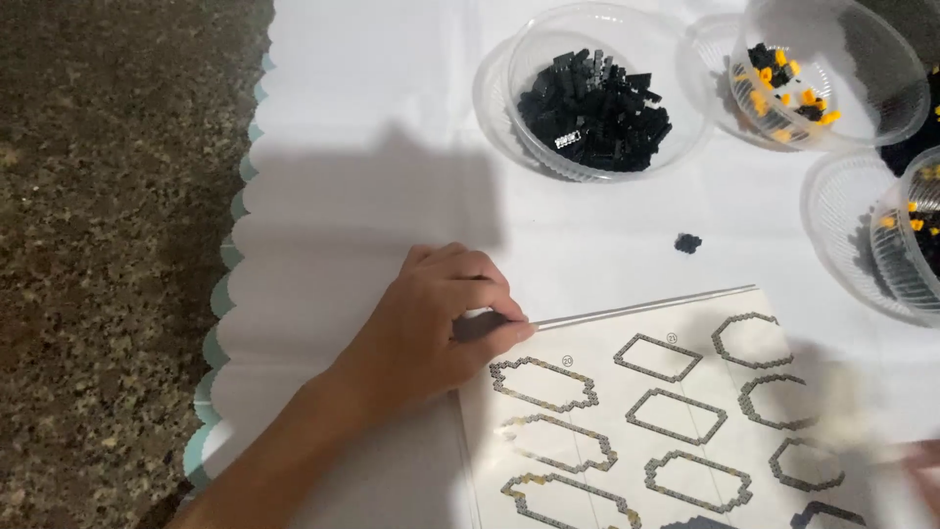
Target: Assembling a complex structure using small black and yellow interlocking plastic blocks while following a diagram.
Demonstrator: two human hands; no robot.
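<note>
1. My left hand [431,323] sits left of centre in the frame, fingers curled, thumb and forefinger pinched on the upper left corner of the white printed instruction sheet [676,411].
2. That sheet fills the lower right of the frame, lying flat on the white scallop-edged table cover [362,147], and shows rows of grey outlined ring shapes.
3. My right hand [925,460] is only a blurred sliver at the lower right edge; I cannot tell whether it is spread or closed.
4. At the upper centre stands a clear plastic bowl [607,93] heaped with small black building bricks [595,110].
5. To its right, at the upper right, a second clear plastic bowl [832,69] holds a few yellow and black bricks.
6. More clear bowls crowd the right edge.
7. One loose black brick [688,243] lies on the cover between the bowls and the sheet, apart from both.
8. Speckled dark stone surface [117,245] fills the left side.
</note>
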